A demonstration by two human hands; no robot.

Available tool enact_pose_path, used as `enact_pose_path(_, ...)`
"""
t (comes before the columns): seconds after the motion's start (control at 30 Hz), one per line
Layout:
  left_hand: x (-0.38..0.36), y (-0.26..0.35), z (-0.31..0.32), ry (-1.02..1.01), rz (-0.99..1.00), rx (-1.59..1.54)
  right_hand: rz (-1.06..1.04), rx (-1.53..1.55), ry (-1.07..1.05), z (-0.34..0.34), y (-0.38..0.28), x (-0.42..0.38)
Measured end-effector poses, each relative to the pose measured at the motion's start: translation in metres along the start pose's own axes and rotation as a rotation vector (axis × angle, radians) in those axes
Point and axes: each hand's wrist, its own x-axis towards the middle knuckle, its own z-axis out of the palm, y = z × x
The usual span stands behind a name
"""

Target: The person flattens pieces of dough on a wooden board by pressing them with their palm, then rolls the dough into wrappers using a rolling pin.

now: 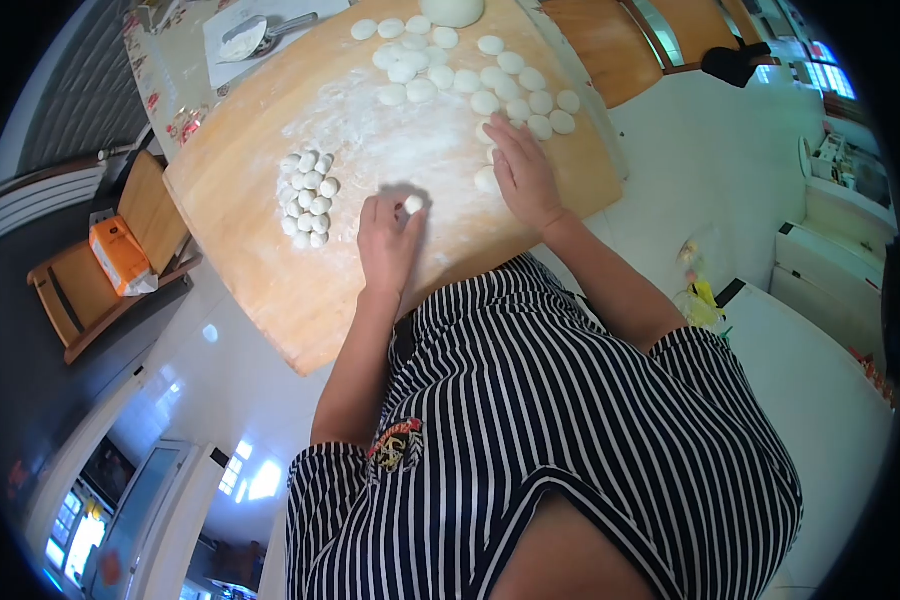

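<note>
Lying left on the floured board (240, 190) is a cluster of dough balls (308, 200). Beside it, the left hand (385, 240) pinches a single dough ball (414, 204) — thumb against fingers — toward the near side. Rightward, the right hand (526, 180) is unclenched — fingers outstretched among the nearest flattened discs (467, 81), which spread toward the far side.

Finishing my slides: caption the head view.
Left hand holds a dough ball, right hand by flattened rounds, over a floured board.

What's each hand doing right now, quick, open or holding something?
Left hand: holding a small dough ball between thumb and fingers.
Right hand: open, fingers extended by the flattened dough pieces; contact can't be told.
</note>
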Motion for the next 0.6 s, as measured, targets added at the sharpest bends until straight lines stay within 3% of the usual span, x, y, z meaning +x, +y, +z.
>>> enact_pose_path(0.23,0.027,-0.004,0.022,-0.067,0.185,0.087,0.006,0.065,0.024,-0.002,-0.009,-0.006)
enact_pose_path(0.33,0.026,0.002,0.026,-0.031,0.134,0.12,0.069,0.135,-0.017,0.004,-0.015,-0.003)
enact_pose_path(0.43,0.022,0.001,0.026,0.103,0.183,0.07,0.005,0.114,-0.032,0.009,-0.024,0.004)
enact_pose_path(0.6,0.022,-0.005,0.015,-0.138,0.058,0.062,0.054,0.197,-0.109,0.034,-0.038,0.016)
